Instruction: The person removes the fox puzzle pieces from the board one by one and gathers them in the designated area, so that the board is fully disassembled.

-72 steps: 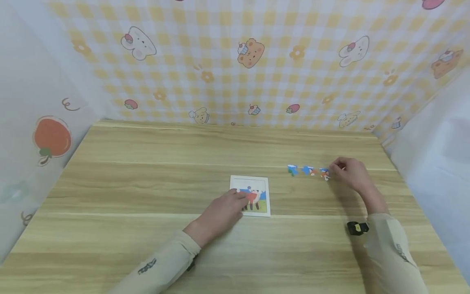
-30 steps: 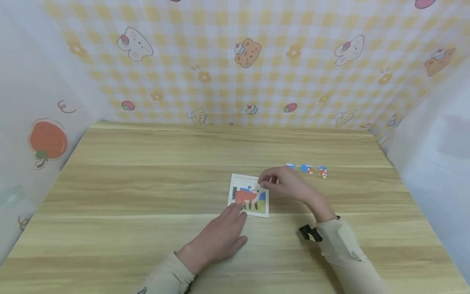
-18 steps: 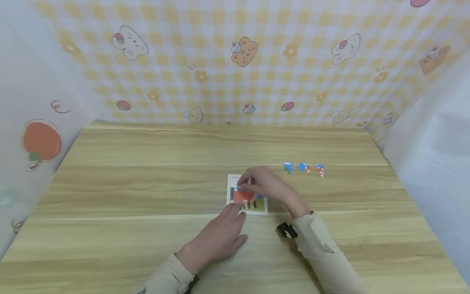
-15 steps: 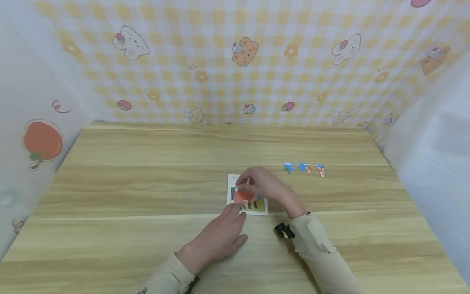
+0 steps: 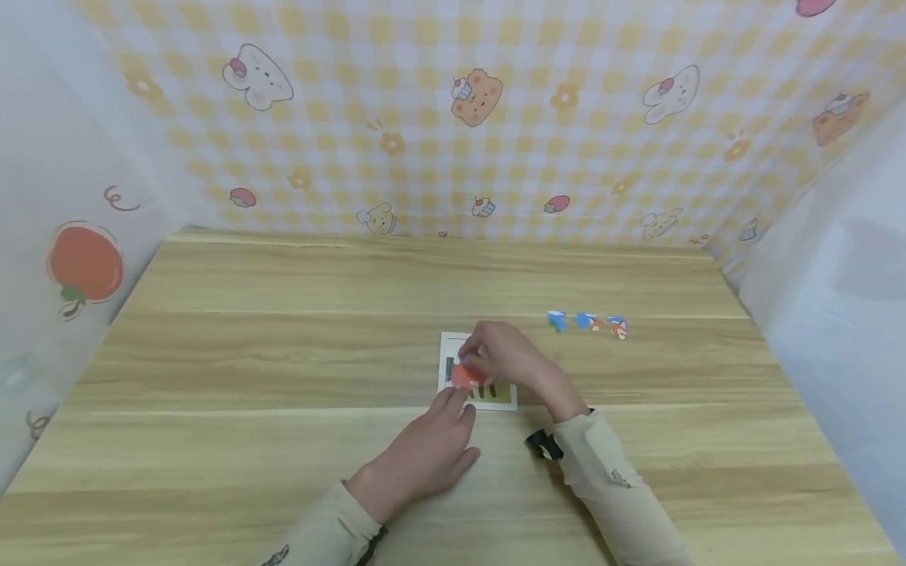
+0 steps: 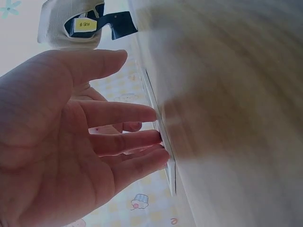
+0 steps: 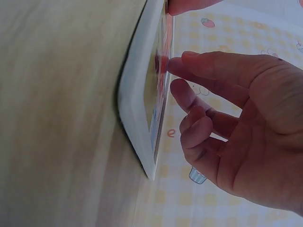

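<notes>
A white-framed picture puzzle board (image 5: 443,369) with a red animal design lies flat on the table. My left hand (image 5: 421,452) rests its fairly straight fingertips on the board's near edge; the left wrist view shows the fingers extended against the frame (image 6: 170,172). Over the board's upper part, my right hand (image 5: 506,354) pinches a small puzzle piece (image 5: 462,361) between thumb and index finger, mostly covered by the fingers. In the right wrist view those fingertips (image 7: 176,66) touch the picture surface, and the other fingers are curled. Part of the picture is hidden under the right hand.
To the right of the board, three loose puzzle pieces lie in a row: a blue-green one (image 5: 557,321), a blue and orange one (image 5: 587,321) and a fox-faced one (image 5: 618,327). Behind the wooden table (image 5: 283,338) hangs a yellow checked cloth (image 5: 425,118).
My right hand has moved left from the end of the row of pieces to the board, carrying a piece. My left hand has slid back to the board's near edge.
</notes>
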The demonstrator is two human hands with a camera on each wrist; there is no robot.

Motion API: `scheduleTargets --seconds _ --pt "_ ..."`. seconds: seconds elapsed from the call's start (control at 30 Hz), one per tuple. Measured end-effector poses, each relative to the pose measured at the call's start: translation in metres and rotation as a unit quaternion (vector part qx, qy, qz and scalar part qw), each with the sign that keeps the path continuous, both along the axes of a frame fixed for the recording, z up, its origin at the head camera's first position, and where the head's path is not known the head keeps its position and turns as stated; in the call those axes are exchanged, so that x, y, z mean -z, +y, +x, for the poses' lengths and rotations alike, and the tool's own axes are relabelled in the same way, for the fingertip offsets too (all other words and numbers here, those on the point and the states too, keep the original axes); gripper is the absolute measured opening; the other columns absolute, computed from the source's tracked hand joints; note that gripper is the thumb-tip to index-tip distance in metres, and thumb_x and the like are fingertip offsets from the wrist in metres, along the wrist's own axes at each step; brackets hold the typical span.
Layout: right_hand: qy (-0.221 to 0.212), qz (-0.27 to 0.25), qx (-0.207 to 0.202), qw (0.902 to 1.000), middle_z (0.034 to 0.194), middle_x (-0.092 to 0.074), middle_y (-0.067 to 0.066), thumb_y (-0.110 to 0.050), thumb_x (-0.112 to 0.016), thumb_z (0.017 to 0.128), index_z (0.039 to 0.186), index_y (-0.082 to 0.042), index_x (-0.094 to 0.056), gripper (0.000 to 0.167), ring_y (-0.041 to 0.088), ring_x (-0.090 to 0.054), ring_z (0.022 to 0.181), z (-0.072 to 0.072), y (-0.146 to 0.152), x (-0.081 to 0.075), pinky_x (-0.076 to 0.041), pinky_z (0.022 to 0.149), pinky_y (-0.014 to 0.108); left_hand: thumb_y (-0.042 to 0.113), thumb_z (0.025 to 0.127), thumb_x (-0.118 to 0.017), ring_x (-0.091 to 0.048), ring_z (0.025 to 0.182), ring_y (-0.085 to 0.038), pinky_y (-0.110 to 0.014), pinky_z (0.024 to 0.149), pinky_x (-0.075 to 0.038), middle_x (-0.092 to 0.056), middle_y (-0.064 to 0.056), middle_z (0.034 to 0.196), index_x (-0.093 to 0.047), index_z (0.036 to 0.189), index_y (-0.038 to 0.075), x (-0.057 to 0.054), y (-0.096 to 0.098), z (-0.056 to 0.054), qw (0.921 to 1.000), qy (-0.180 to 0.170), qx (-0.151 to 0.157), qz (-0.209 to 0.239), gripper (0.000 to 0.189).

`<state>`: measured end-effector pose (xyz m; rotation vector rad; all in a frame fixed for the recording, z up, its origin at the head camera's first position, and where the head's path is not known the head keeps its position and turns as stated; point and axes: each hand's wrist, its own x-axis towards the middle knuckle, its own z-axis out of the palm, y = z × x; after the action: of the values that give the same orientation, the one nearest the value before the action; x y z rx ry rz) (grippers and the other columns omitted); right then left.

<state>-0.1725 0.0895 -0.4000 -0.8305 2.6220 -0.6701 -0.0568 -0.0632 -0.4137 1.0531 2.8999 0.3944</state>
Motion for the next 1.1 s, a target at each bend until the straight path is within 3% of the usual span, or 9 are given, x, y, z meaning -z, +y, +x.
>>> scheduleTargets --seconds 0.37,0.6,0.8,1.1 --pt "0.006 -0.016 -0.005 0.9998 0.086 -0.060 -0.002 -0.006 -0.064 0.085 0.091 -0.008 -0.073 0.012 0.011 -0.054 0.076 0.0003 -0.0033 -0.0001 -0.047 0.069 0.025 0.026 0.084 -0.066 -0.044 0.117 -0.030 -0.036 0.088 -0.047 -0.048 -0.018 0.126 -0.056 0.117 -0.006 -0.0013 -0.0028 -0.0032 0.9997 -0.017 -0.014 0.006 0.047" --pt "-0.031 -0.039 0.008 0.9987 0.087 -0.057 -0.002 -0.006 -0.063 0.085 0.090 -0.010 -0.071 0.010 0.011 -0.054 0.066 0.0014 -0.0031 0.0033 -0.047 0.060 0.024 0.029 0.082 -0.068 -0.046 0.117 -0.026 -0.035 0.077 -0.051 -0.045 -0.013 0.137 -0.057 0.123 0.000 -0.0004 -0.0011 -0.0044 0.9998 -0.018 -0.005 -0.001 0.052" --pt "-0.018 -0.043 0.000 0.9989 0.086 -0.058 -0.002 -0.005 -0.062 0.086 0.087 -0.010 -0.069 0.009 0.009 -0.054 0.065 0.0003 -0.0016 0.0067 -0.047 0.061 0.024 0.029 0.084 -0.065 -0.047 0.117 -0.024 -0.033 0.078 -0.051 -0.048 -0.012 0.135 -0.057 0.123 0.002 0.0026 -0.0011 -0.0052 1.0000 -0.006 -0.002 -0.008 0.048" --pt "-0.032 -0.052 -0.005 0.9981 0.084 -0.057 -0.002 -0.003 -0.062 0.085 0.083 -0.011 -0.067 0.009 0.011 -0.053 0.067 -0.0018 -0.0021 0.0074 -0.047 0.058 0.024 0.028 0.084 -0.066 -0.049 0.117 -0.025 -0.035 0.085 -0.048 -0.053 -0.011 0.131 -0.059 0.118 0.006 -0.0001 -0.0041 -0.0063 0.9999 -0.004 -0.003 -0.016 0.042"
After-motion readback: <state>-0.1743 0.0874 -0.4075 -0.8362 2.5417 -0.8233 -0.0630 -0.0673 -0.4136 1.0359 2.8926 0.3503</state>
